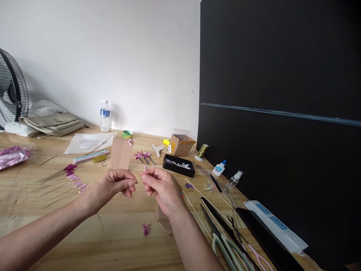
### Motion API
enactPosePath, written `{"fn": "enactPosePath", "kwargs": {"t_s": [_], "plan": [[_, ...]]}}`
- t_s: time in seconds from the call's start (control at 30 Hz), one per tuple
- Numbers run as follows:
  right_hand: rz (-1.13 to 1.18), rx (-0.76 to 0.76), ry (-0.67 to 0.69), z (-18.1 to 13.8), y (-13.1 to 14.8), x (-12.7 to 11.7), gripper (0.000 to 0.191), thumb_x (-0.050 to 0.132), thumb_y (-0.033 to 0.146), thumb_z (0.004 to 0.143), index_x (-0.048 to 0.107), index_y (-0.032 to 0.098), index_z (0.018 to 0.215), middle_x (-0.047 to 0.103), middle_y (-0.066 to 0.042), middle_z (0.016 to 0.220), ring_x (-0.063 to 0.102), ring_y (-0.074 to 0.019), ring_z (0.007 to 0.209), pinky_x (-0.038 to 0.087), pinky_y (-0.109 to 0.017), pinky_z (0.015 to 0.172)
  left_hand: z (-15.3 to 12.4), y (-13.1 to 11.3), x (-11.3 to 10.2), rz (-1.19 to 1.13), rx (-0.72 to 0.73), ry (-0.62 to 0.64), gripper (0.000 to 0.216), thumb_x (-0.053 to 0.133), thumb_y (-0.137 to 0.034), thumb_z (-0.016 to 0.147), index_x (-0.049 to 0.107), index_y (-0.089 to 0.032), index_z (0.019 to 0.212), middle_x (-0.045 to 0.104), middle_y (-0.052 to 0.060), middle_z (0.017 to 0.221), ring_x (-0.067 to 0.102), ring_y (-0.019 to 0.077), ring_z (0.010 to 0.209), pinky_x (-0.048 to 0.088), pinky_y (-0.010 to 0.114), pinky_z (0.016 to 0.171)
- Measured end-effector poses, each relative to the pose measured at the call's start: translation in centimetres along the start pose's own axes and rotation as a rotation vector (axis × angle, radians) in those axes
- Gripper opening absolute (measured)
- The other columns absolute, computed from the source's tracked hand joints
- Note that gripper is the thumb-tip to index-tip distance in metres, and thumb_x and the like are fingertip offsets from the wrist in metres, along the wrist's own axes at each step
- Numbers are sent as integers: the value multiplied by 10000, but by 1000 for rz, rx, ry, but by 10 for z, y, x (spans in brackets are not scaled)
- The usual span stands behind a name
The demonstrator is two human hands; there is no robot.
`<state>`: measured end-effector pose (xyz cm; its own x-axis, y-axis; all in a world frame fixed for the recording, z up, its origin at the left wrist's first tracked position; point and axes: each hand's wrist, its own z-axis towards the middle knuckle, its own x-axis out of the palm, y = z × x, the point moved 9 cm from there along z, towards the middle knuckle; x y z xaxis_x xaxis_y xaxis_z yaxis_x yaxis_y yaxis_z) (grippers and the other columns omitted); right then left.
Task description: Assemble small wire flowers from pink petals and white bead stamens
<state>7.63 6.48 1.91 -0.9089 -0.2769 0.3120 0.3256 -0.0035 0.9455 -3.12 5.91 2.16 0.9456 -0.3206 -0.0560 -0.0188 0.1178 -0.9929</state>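
Over the middle of the table, my two hands almost meet at the fingertips. My right hand (162,188) is closed in a pinch, and a small pale pink petal (145,168) stands up from its fingertips. My left hand (120,183) is pinched shut too; what it holds is too small to make out. Tiny gold-coloured bits (139,179) show between the fingertips. Left of my hands, purple and pink petals on thin wires (75,177) lie in a fanned row. A magenta petal cluster (145,229) lies on the table below my hands.
A wooden block (120,153) and flower pieces (142,155) lie behind my hands. Rightward are a black tray (178,165), glue bottle (219,168), spray bottle (234,179), scissors (222,241) and power strip (278,226). A water bottle (105,116) stands by the wall.
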Motion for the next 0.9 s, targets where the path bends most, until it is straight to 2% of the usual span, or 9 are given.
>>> {"fn": "enactPosePath", "kwargs": {"t_s": [0.13, 0.27, 0.5, 0.6, 0.67, 0.77, 0.9], "plan": [[51, 46, 31, -1, -4, 2, 148, 711, 265, 606, 624, 158, 658, 527, 52, 532, 438, -33, 450, 306, -151, 417, -2, -3, 2, -6, 20, 23, 167, 614, -310, 711, 635, -177, 614, 604, -6, 585, 520, 118, 553, 428, 239, 573], [49, 14, 26, 0, -3, 2, 132, 722, 245, 584, 628, 171, 641, 539, 52, 538, 450, -43, 461, 325, -160, 426, -4, -2, 5, -42, -1, 45, 203, 618, -331, 709, 621, -172, 582, 582, -10, 577, 493, 116, 555, 406, 236, 574], [-21, -108, 52, 0, 5, 6, 50, 687, 190, 602, 655, 172, 637, 595, 31, 626, 495, -54, 491, 371, -188, 467, -6, 13, 10, -220, -184, 69, 178, 677, -309, 659, 632, -151, 591, 577, -6, 595, 459, 93, 559, 376, 218, 577], [-53, -148, 46, 1, 7, 6, 48, 673, 179, 609, 660, 175, 655, 590, 32, 628, 489, -55, 487, 378, -192, 466, -5, 18, 7, -284, -221, 24, 163, 705, -290, 623, 630, -149, 592, 556, -12, 588, 444, 87, 554, 370, 214, 569], [-66, -158, 9, 1, 9, 4, 67, 668, 180, 607, 659, 179, 673, 588, 32, 638, 475, -52, 472, 376, -193, 453, -4, 15, 0, -235, -174, -45, 164, 696, -292, 622, 620, -155, 571, 536, -20, 565, 429, 90, 539, 362, 217, 550], [-111, -168, -71, 0, 10, 0, 97, 656, 192, 611, 660, 176, 707, 573, 31, 621, 456, -54, 458, 381, -198, 442, -2, 0, -12, -12, -33, -156, 166, 653, -287, 641, 600, -175, 531, 521, -29, 527, 426, 108, 529, 357, 231, 533], [-208, -180, -141, -2, 9, 1, 150, 629, 201, 626, 661, 160, 767, 541, 31, 582, 458, -68, 464, 390, -205, 437, -2, -19, -14, 322, 187, -191, 137, 587, -271, 682, 615, -191, 574, 577, -6, 573, 498, 147, 582, 379, 255, 563]]}}
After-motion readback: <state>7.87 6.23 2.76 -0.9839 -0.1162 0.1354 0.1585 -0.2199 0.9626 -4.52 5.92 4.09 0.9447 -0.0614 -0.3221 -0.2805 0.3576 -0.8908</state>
